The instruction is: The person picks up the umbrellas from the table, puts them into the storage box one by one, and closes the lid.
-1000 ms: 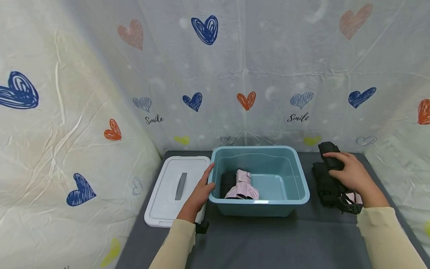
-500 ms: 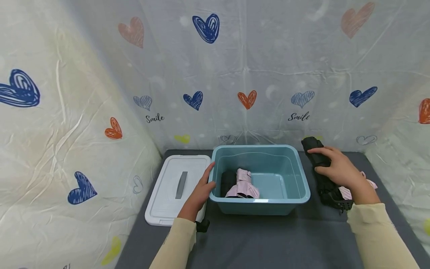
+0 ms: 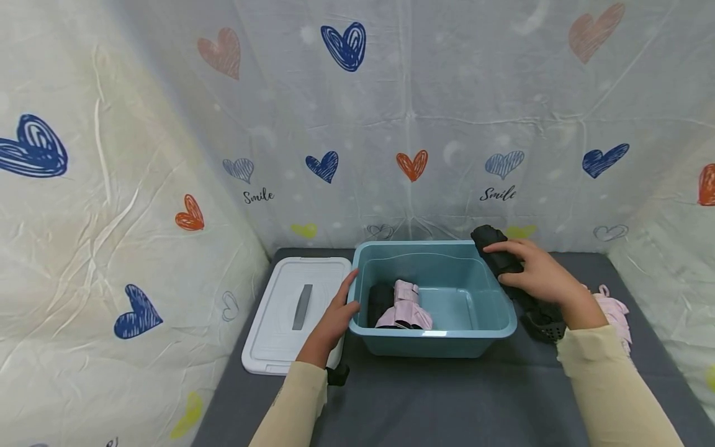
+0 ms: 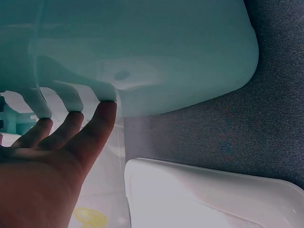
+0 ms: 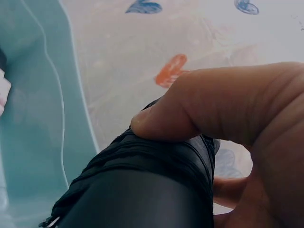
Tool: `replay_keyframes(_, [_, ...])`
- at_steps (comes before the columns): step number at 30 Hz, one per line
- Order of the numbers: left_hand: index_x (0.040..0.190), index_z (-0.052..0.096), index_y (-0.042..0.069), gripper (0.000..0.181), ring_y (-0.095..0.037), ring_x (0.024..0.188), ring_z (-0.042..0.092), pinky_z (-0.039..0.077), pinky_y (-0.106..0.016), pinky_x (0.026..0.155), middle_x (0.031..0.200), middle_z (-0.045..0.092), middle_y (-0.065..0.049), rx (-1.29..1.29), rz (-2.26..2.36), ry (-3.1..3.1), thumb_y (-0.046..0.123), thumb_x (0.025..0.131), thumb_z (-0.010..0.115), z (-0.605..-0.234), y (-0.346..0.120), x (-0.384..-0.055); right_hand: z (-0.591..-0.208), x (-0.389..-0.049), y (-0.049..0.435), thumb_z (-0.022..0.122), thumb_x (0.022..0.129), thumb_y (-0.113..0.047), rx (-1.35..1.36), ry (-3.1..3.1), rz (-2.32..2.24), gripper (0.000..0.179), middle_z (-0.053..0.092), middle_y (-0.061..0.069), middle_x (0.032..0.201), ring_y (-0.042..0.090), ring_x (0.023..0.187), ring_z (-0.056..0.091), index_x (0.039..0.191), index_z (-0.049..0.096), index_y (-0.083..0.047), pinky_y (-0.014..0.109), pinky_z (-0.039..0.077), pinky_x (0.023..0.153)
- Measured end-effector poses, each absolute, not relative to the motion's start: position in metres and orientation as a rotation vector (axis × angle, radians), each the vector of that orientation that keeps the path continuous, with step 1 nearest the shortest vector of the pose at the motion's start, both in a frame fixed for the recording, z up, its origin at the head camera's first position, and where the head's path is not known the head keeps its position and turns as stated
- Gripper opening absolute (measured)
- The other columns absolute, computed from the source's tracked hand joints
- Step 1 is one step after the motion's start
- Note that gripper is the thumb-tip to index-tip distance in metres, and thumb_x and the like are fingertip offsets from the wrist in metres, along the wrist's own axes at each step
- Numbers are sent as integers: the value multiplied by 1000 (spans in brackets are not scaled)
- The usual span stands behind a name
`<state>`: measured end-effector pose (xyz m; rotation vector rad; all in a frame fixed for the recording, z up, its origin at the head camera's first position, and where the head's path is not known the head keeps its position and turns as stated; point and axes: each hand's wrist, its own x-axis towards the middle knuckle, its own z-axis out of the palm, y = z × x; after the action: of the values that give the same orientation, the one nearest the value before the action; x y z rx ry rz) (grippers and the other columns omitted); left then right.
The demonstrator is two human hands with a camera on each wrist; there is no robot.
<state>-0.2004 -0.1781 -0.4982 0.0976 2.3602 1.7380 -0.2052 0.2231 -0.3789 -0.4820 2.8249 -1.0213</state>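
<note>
My right hand (image 3: 539, 273) grips a folded black umbrella (image 3: 491, 248) between thumb and fingers, at the right rim of the blue-green plastic bin (image 3: 430, 335). In the right wrist view the thumb lies across the pleated black fabric of the umbrella (image 5: 137, 190). My left hand (image 3: 332, 323) touches the bin's left side; in the left wrist view its straight fingers (image 4: 99, 128) rest against the outer wall. Inside the bin, on the left, lie a folded pink umbrella (image 3: 406, 304) and a rolled black bundle (image 3: 380, 303).
A white lid (image 3: 274, 335) with a grey handle lies left of the bin. A pink fabric item (image 3: 614, 313) with a small loop lies at the right, partly behind my right forearm. Heart-printed curtain (image 3: 413, 124) surrounds the grey table surface (image 3: 436, 397).
My right hand has carried the black umbrella leftward from the right side to the bin's rim, uncovering the pink item there. My left hand has stayed at the bin.
</note>
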Motion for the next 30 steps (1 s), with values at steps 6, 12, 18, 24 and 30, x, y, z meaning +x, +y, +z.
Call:
replay_keyframes(6, [153,16,41,77,-37,134,30,38,-56,96,163,11,-7,93,1733,2353,7,89,41,-496,-178,-200,-380,-209,212,63,84,-8,-580,2796,-1037,51,30,24,152,47,140,23,134,56,-19,70,27,102])
replay_keyframes(12, [151,19,47,76,-36,134,31,37,-56,96,162,12,-4,83,1755,2353,9,89,42,-503,-179,-203,-382,-214,201,63,84,-7,-628,2763,-1064,52,30,22,152,45,136,30,134,57,-21,63,37,98])
replay_keyframes(18, [153,14,43,77,-36,136,28,36,-56,97,163,8,-4,72,1749,2327,9,90,43,-504,-180,-205,-386,-219,187,63,85,-8,-653,2716,-1084,52,32,20,150,38,120,44,133,56,-24,45,47,81])
replay_keyframes(24, [152,17,45,78,-36,135,29,36,-55,96,163,11,-5,75,1748,2337,8,88,42,-504,-180,-205,-390,-222,173,62,85,-7,-682,2679,-1073,51,34,19,148,35,113,46,133,57,-24,41,46,79])
replay_keyframes(30, [149,20,50,76,-34,134,30,36,-54,96,162,14,-2,64,1764,2358,11,87,43,-505,-179,-204,-398,-228,161,61,84,-7,-699,2639,-1072,51,40,18,145,32,108,47,133,58,-24,38,46,76])
